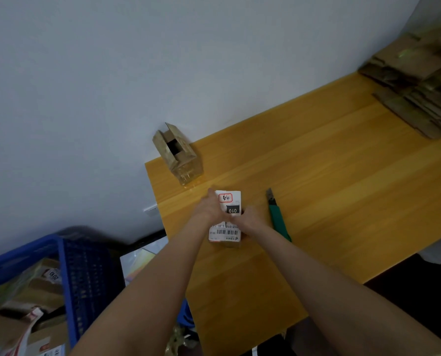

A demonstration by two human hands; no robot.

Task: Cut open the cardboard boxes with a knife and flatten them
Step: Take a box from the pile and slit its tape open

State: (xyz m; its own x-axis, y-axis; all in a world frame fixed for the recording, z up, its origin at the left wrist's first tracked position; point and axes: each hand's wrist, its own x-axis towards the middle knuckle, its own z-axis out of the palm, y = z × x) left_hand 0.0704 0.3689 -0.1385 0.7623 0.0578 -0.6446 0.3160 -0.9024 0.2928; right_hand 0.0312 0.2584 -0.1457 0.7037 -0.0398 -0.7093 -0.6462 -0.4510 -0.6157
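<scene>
Smooth satin wood-grain table (330, 181), matt brown cardboard box (178, 152), green plastic knife (278, 217)

A small labelled box (226, 219) sat mid-frame, an opened taped box (179, 155) stood above-left, and a green knife (278, 217) lay just right.
</scene>
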